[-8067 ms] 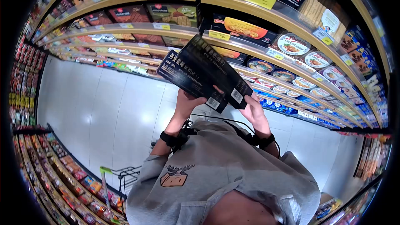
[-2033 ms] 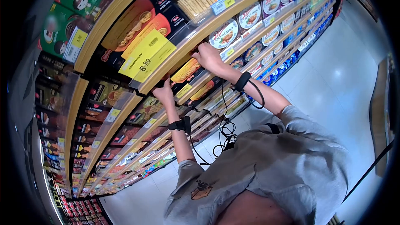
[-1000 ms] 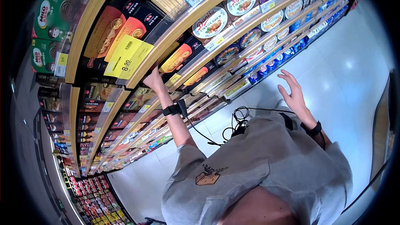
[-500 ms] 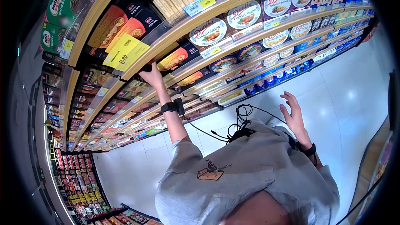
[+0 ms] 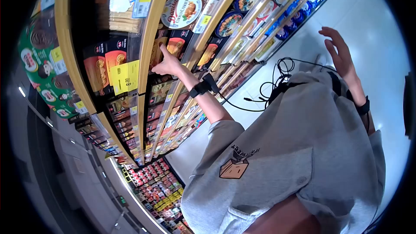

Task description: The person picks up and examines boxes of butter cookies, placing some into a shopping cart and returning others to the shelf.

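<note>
My left hand (image 5: 170, 64) is at the shelf, thumb and fingers spread across a brown box (image 5: 157, 55) and touching its edges. Some fingertips are hidden behind the box. Right beside it stands a dark box with an orange-red front (image 5: 177, 43). To the left, one shelf over, a yellow price sign (image 5: 124, 77) hangs before similar red and orange boxes (image 5: 96, 71). My right hand (image 5: 341, 54) hangs over the floor at the right, its fingers apart and nothing in it.
Round Danisa tins (image 5: 182, 10) stand beyond my left hand. Green Milo packs (image 5: 43, 58) are at the far left. Wooden shelf edges (image 5: 149, 21) run along the rack. A black cable (image 5: 242, 107) loops from my left wrist. A further rack (image 5: 156, 186) stands at the lower left.
The view has turned and shifted, so the shelves slant more steeply. Between my left thumb and fingers a brown box now shows. My right hand stays raised and empty.
</note>
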The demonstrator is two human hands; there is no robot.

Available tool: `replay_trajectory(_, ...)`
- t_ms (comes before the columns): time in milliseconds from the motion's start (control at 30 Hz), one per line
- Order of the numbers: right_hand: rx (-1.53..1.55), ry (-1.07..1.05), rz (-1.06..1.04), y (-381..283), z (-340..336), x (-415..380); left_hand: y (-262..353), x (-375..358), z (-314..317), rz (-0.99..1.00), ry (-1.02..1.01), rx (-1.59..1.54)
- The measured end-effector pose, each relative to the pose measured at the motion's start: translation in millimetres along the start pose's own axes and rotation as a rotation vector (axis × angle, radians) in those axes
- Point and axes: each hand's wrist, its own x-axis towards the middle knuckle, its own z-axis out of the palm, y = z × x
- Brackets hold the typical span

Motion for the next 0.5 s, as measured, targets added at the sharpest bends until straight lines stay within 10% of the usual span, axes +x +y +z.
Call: replay_trajectory(500, 0.078, 0.064, 0.132, 43, -18, -11, -7, 31, 34, -0.195, -0.311, 0.336)
